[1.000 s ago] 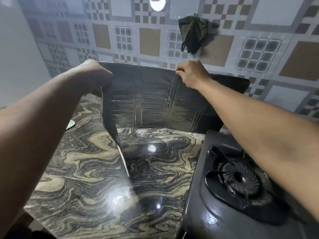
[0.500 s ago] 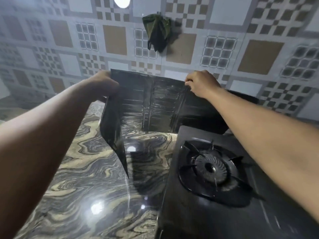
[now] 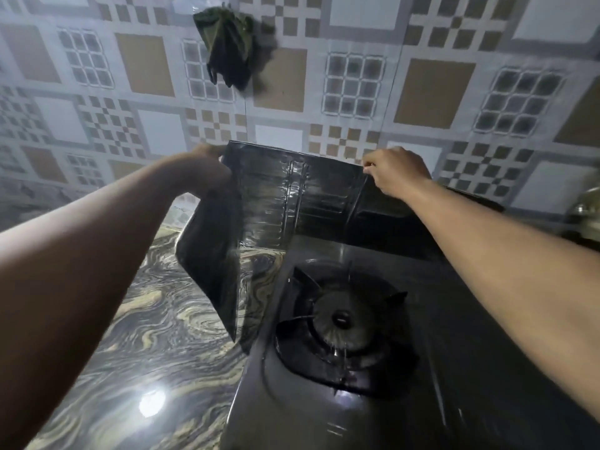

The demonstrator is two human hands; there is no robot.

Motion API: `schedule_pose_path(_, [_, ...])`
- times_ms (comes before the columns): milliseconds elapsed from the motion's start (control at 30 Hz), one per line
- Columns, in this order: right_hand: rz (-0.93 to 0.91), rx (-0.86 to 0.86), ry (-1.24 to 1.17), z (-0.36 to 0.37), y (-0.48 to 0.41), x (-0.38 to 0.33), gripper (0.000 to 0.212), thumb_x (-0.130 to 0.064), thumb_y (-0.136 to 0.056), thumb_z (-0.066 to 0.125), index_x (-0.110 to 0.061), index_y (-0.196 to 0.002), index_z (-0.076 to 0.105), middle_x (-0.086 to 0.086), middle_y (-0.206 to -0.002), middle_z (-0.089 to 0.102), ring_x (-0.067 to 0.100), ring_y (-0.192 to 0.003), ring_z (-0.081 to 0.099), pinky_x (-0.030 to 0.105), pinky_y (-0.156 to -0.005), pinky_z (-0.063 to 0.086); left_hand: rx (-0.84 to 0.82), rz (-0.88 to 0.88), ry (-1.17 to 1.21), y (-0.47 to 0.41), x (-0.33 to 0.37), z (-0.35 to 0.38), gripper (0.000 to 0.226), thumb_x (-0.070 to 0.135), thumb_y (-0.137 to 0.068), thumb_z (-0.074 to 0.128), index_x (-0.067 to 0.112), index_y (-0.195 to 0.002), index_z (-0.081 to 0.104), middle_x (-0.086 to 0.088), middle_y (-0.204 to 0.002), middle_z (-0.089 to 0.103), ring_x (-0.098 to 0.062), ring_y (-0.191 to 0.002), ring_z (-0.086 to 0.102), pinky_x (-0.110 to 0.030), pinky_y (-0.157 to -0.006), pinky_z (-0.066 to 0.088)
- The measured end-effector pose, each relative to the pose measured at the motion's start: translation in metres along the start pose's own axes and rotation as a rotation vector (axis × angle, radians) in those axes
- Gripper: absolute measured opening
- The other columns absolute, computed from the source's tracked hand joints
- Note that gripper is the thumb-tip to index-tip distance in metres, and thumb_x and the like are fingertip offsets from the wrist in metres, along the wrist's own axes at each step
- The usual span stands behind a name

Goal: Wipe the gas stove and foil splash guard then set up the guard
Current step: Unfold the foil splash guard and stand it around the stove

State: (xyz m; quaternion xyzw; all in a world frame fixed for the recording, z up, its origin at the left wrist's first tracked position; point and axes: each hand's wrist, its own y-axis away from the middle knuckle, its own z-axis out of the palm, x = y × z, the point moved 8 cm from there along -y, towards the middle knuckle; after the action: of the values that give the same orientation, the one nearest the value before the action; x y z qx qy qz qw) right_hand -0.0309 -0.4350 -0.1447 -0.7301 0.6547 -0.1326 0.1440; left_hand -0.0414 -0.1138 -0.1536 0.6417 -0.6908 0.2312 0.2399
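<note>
Guard [image 3: 292, 196] shifted behind stove [image 3: 357, 401]; dark, ribbed, folded; left hand [image 3: 201, 170], right hand [image 3: 396, 172] grip rim.

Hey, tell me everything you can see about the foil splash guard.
The foil splash guard is a dark, shiny sheet with embossed ribbed panels, folded at creases. Its back panel stands upright behind the gas stove, near the tiled wall; its left wing angles forward over the marbled counter. The left hand grips its top left corner, the right hand pinches its top edge.
</note>
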Motion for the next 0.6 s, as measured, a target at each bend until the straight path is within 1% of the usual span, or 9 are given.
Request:
schedule_pose_path(33, [0.004, -0.001, 0.004, 0.001, -0.001, 0.007, 0.019, -0.022, -0.100, 0.051, -0.017, -0.098, 0.070, 0.011, -0.101, 0.068, 0.035, -0.090, 0.061, 0.035, -0.065, 0.041, -0.012, 0.006, -0.011, -0.002, 0.004, 0.006, 0.061, -0.009, -0.083, 0.042, 0.016, -0.137, 0.056, -0.013, -0.082, 0.056, -0.023, -0.057, 0.048, -0.018, -0.030, 0.035])
schedule_pose_path(100, [0.015, -0.028, 0.018, 0.004, -0.002, 0.021, 0.020, -0.021, -0.099, 0.052, -0.014, -0.096, 0.070, 0.011, -0.098, 0.068, 0.034, -0.087, 0.061, 0.036, -0.065, 0.047, -0.033, 0.014, -0.015, -0.005, 0.011, 0.018, 0.060, -0.009, -0.084, 0.042, 0.012, -0.139, 0.054, -0.013, -0.082, 0.056, -0.023, -0.060, 0.049, -0.017, -0.031, 0.035])
schedule_pose_path(233, [0.040, -0.079, 0.053, 0.013, -0.001, 0.047, 0.017, -0.014, -0.097, 0.054, -0.009, -0.090, 0.069, 0.011, -0.090, 0.067, 0.033, -0.080, 0.060, 0.034, -0.061, 0.044, -0.062, 0.036, -0.017, -0.010, 0.029, 0.041, 0.058, -0.006, -0.085, 0.047, 0.013, -0.139, 0.054, -0.016, -0.096, 0.061, -0.023, -0.065, 0.053, -0.022, -0.043, 0.041])
schedule_pose_path(333, [0.066, -0.094, 0.059, 0.011, 0.000, 0.067, 0.015, -0.013, -0.097, 0.056, -0.010, -0.092, 0.069, 0.009, -0.090, 0.065, 0.029, -0.076, 0.057, 0.032, -0.061, 0.043, -0.078, 0.052, -0.018, -0.018, 0.040, 0.055, 0.059, -0.005, -0.086, 0.049, 0.014, -0.142, 0.052, -0.019, -0.109, 0.063, -0.029, -0.081, 0.058, -0.027, -0.060, 0.044])
schedule_pose_path(400, [0.090, -0.087, 0.043, 0.008, 0.001, 0.080, 0.012, -0.015, -0.098, 0.056, -0.012, -0.095, 0.067, 0.008, -0.091, 0.062, 0.027, -0.077, 0.054, 0.032, -0.061, 0.040, -0.078, 0.065, -0.024, -0.023, 0.049, 0.062, 0.056, -0.002, -0.086, 0.051, 0.014, -0.139, 0.054, -0.019, -0.111, 0.064, -0.033, -0.089, 0.060, -0.032, -0.069, 0.049])
schedule_pose_path(467, [0.097, -0.053, 0.025, 0.007, 0.002, 0.091, 0.010, -0.017, -0.098, 0.056, -0.013, -0.095, 0.065, 0.011, -0.095, 0.064, 0.029, -0.080, 0.055, 0.032, -0.060, 0.037, -0.077, 0.088, -0.035, -0.027, 0.059, 0.068, 0.053, -0.001, -0.086, 0.050, 0.013, -0.136, 0.057, -0.018, -0.109, 0.063, -0.033, -0.090, 0.059, -0.035, -0.072, 0.049])
schedule_pose_path(533, [0.082, -0.022, -0.001, 0.010, 0.004, 0.099, 0.009, -0.019, -0.097, 0.058, -0.013, -0.094, 0.064, 0.010, -0.097, 0.065, 0.029, -0.083, 0.056, 0.033, -0.063, 0.039, -0.074, 0.102, -0.052, -0.030, 0.066, 0.073, 0.053, 0.000, -0.085, 0.050, 0.013, -0.136, 0.056, -0.017, -0.112, 0.062, -0.031, -0.092, 0.057, -0.034, -0.075, 0.045])
schedule_pose_path(567, [0.070, -0.008, -0.015, 0.012, 0.005, 0.102, 0.008, -0.019, -0.097, 0.059, -0.013, -0.096, 0.064, 0.010, -0.098, 0.065, 0.030, -0.085, 0.057, 0.034, -0.065, 0.043, -0.068, 0.098, -0.060, -0.031, 0.068, 0.076, 0.056, 0.000, -0.085, 0.050, 0.013, -0.139, 0.053, -0.018, -0.117, 0.062, -0.031, -0.097, 0.057, -0.034, -0.078, 0.045])
schedule_pose_path(600, [0.058, 0.003, -0.025, 0.015, 0.007, 0.104, 0.007, -0.017, -0.096, 0.059, -0.012, -0.099, 0.064, 0.010, -0.100, 0.064, 0.031, -0.087, 0.058, 0.036, -0.069, 0.047, -0.061, 0.083, -0.066, -0.032, 0.068, 0.079, 0.060, -0.001, -0.085, 0.049, 0.012, -0.144, 0.048, -0.019, -0.127, 0.059, -0.033, -0.107, 0.056, -0.036, -0.084, 0.047])
